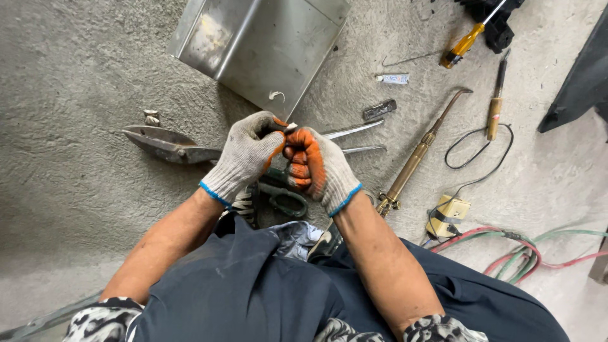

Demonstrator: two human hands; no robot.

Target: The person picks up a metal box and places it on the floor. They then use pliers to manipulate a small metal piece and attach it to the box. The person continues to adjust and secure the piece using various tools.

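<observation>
Left hand [248, 147] and right hand [315, 166], both gloved, curled shut and pinching one small pale piece [291, 126] between meeting fingertips; piece at the top of the fists, roughly equally near both, long axis not discernible. Beneath: tin snips [170, 144] lying crosswise on concrete floor [69, 76]; sheet-metal panel [259, 39] beyond; brass torch [415, 158] to the right.

A tiny pale bit [291, 126] sits pinched between the gloved left hand [248, 154] and right hand [318, 168]; it is too small to name. The hands cover the middle of the big tin snips [166, 144]. At 12 o'clock, the top edge cuts off the folded metal sheet [259, 44] and a black thing [493, 22].
</observation>
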